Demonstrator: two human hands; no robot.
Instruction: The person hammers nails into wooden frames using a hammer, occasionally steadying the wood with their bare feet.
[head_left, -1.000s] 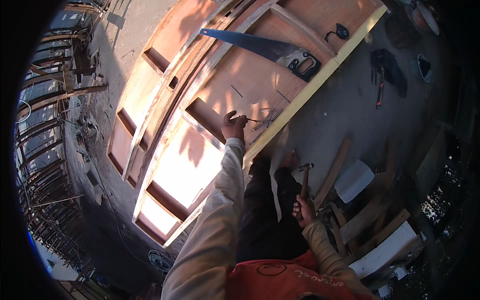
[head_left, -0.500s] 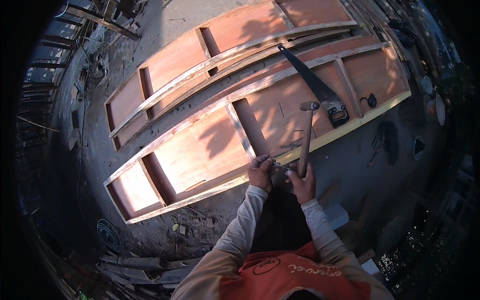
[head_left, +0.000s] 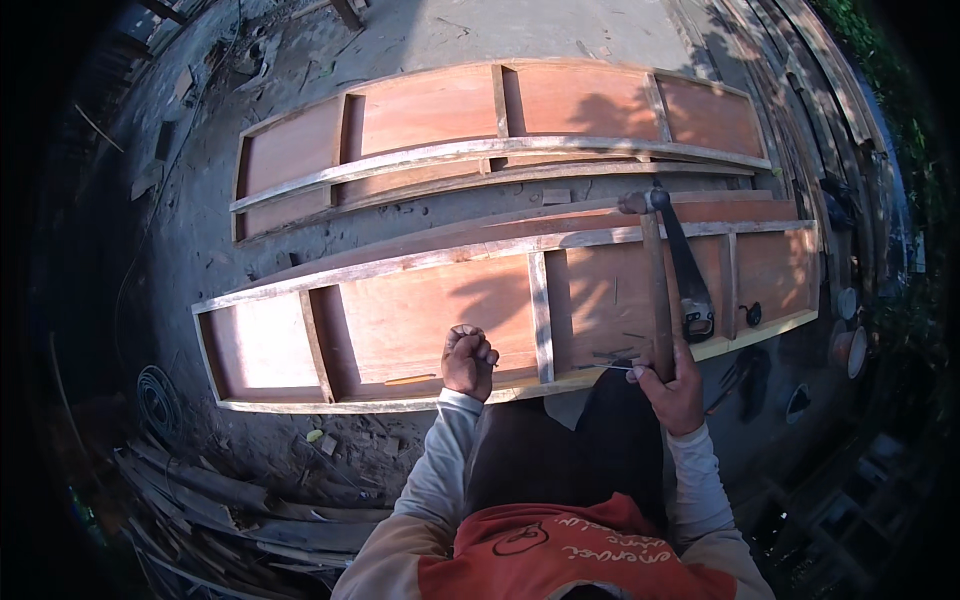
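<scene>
Wood-handled hammer (head_left: 656,290) and 1 nail (head_left: 613,366) sit gripped in the right hand (head_left: 678,394); the left hand (head_left: 469,364) curls closed.

Both forearms (head_left: 440,455) extend forward, the left grip (head_left: 469,362) loosely curled, the right grip (head_left: 672,388) clenched.

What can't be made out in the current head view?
In the head view:
Whatever the left hand may hold: hidden by its curled fingers.
Grip end of the hammer: hidden by the right hand.
Number of loose nails: too small and overlapping to count.
Stacked boards: partly lost in the dark fisheye rim.
</scene>
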